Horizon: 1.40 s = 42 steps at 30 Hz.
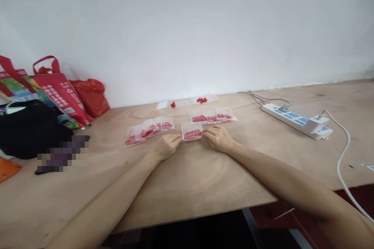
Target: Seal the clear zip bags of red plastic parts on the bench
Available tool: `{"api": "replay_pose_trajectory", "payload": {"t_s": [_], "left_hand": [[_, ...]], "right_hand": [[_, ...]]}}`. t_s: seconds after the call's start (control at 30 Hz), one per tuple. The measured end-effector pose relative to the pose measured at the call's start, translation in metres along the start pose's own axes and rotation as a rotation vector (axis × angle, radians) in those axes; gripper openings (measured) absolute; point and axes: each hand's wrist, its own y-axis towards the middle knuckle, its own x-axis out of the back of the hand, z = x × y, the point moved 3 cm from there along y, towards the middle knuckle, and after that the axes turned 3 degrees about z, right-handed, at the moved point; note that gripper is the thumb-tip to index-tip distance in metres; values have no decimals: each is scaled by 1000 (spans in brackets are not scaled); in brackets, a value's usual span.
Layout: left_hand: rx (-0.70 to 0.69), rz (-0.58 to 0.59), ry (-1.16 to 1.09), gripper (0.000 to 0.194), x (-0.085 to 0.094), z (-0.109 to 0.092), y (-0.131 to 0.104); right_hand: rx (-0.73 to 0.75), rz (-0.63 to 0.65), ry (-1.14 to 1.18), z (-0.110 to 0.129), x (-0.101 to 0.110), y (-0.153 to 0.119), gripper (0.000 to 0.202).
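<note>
My left hand point(166, 146) and my right hand point(218, 137) pinch the two sides of a small clear zip bag point(192, 131) filled with red pieces, lying flat on the plywood table point(187, 186). To its left lies a row of filled bags point(149, 129). Behind it sit more filled bags point(212, 116). Farther back, near the wall, are flat clear bags with a few loose red pieces point(201, 100) and a single red piece point(173, 104).
A white power strip point(296, 120) with plugs and grey cables lies at the right. Red shopping bags point(60, 89), a red plastic bag point(92, 95) and a black bag point(29, 128) stand at the left. The table's front edge runs near my forearms.
</note>
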Motion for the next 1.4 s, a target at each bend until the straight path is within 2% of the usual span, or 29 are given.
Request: {"api": "replay_pose_trajectory", "payload": {"t_s": [0.17,0.3,0.37,0.5,0.63,0.97,1.17,1.4], "left_hand": [[71,0,-34,20,5,4,1],[130,-15,-87,19,6,-3,8],[112,-47,-102,25,3,-11,14],[18,-153,-136,12,-3,-24,24],[-17,-207,-109,11,-2,-27,25],[-87,-175,55,13,0,-22,23],[-32,-95,60,18,-6,-11,17],[-15,-110,101,17,-2,3,7]], "right_hand": [[-5,25,-59,5,3,3,21],[-54,47,-47,8,5,7,19],[-56,47,-49,12,6,9,20],[-34,36,-61,22,7,16,22],[-30,33,-77,27,5,19,24],[-26,65,-85,27,5,21,21],[-56,54,-69,25,5,22,20],[-90,32,-42,18,10,16,18]]}}
